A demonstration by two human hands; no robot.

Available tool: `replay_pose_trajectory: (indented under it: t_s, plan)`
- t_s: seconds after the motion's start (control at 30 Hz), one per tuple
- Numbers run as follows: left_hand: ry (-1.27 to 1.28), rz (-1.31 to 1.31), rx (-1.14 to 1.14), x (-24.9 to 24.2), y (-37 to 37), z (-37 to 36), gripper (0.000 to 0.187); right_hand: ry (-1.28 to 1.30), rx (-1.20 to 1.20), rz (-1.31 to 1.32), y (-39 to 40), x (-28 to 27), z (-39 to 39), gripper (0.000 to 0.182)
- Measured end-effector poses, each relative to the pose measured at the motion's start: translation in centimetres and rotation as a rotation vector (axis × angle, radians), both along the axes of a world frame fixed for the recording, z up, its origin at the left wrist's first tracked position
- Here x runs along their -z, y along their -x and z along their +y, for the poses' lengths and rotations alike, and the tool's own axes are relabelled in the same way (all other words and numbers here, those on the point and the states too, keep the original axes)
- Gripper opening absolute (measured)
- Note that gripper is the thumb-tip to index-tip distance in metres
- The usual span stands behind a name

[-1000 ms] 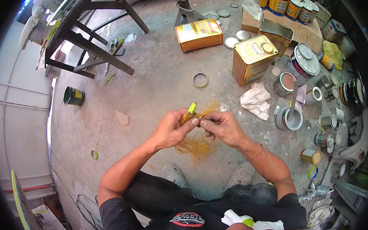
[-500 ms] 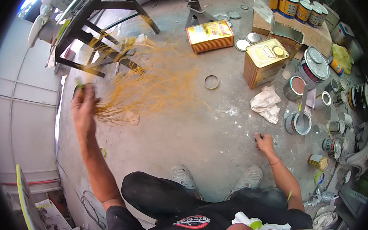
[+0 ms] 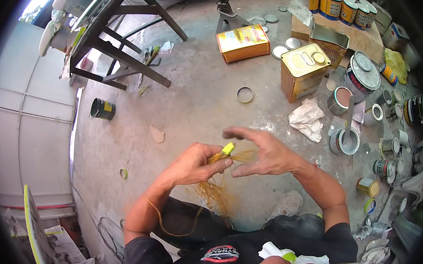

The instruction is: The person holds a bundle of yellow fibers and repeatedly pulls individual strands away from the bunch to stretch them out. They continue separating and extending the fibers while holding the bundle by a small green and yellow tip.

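Note:
Close to my lap, my left hand point(image 3: 192, 163) is closed round a bundle of yellow-brown fibres point(image 3: 212, 194). Bright yellow-green tape point(image 3: 229, 148) wraps the bundle's upper end. Loose strands hang below the fist, and a few stick out to the right. My right hand point(image 3: 272, 153) is just beside the taped end, thumb and fingers spread apart round it, holding nothing I can see. One long strand loops over my left forearm and dark trousers.
Paint cans point(image 3: 344, 141), a gold tin point(image 3: 307, 65) and a crumpled cloth point(image 3: 306, 119) stand or lie at right. A thinner tin point(image 3: 243, 43) lies beyond. A dark stand point(image 3: 134, 59) and a small black can point(image 3: 102, 109) are at left. A ring-shaped lid point(image 3: 245, 94) lies mid-floor.
My left hand has come in from the far left to in front of my body, bringing the fibres, which were swinging. My right hand has risen beside it and opened.

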State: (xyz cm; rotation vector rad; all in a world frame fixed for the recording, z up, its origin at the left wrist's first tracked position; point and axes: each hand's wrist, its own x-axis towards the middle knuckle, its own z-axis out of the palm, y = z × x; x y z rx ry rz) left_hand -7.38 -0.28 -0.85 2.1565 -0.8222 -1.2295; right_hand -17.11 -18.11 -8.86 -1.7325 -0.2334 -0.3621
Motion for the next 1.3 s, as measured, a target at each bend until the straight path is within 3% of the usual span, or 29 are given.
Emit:
replay_pose_trajectory:
  t_s: [0.07, 0.13, 0.2, 0.27, 0.37, 0.47, 0.53, 0.6, 0.77, 0.87, 1.0, 1.07, 1.2, 1.3]
  plan:
    - [0.039, -0.115, 0.027, 1.5, 0.3, -0.2, 0.025, -0.111, -0.120, 0.052, -0.3, 1.6, 0.9, 0.044]
    - [0.148, -0.053, -0.097, 3.0, 0.1, 0.0, 0.027, -0.561, -0.404, 0.643, 0.0, 2.5, 0.6, 0.042]
    - [0.077, 0.000, -0.236, 4.6, -1.5, 0.7, 0.029, -0.419, -0.351, 0.727, 0.7, 2.8, -0.8, 0.036]
    - [0.166, 0.003, -0.231, 5.4, -2.8, 1.5, 0.031, -0.334, -0.455, 0.780, 1.6, 4.6, -2.6, 0.032]
    - [0.313, -0.061, -0.630, 4.4, -6.4, 3.4, 0.026, -0.458, -0.482, 0.760, 4.1, 7.6, -6.8, 0.030]
    - [0.526, -0.370, -0.988, 4.5, -12.9, 8.9, 0.028, -0.282, -0.201, 0.809, 6.4, 12.5, -11.9, 0.030]
    - [0.429, -0.342, -0.984, 4.1, -13.7, 10.8, 0.028, -0.155, -0.108, 0.805, 7.5, 14.9, -13.6, 0.032]
    - [0.310, -0.265, -0.941, 4.0, -13.1, 11.2, 0.027, 0.391, 0.261, 0.806, 7.7, 15.3, -13.0, 0.040]
    - [0.119, -0.253, -0.731, 4.8, -11.3, 7.7, 0.030, 0.208, 0.217, 0.695, 5.8, 14.9, -11.0, 0.043]
    - [0.130, -0.215, -0.666, 5.1, -10.5, 6.6, 0.031, 0.276, 0.168, 0.615, 3.9, 11.1, -9.0, 0.038]
    - [0.093, -0.184, -0.506, 6.7, -8.0, 4.7, 0.032, 0.151, 0.018, 0.583, 2.0, 3.2, -6.1, 0.029]
    - [0.066, -0.109, -0.475, 5.3, -5.6, 2.0, 0.031, 0.037, 0.001, 0.385, 1.3, 2.8, -3.4, 0.029]
    - [0.167, 0.156, -0.570, 6.3, -2.8, -0.1, 0.027, 0.011, -0.048, 0.262, 0.0, 4.0, 1.6, 0.023]
    - [0.219, 0.283, -0.553, 6.7, -2.0, -0.7, 0.025, -0.157, 0.134, 0.163, -0.4, 5.6, 3.1, 0.027]
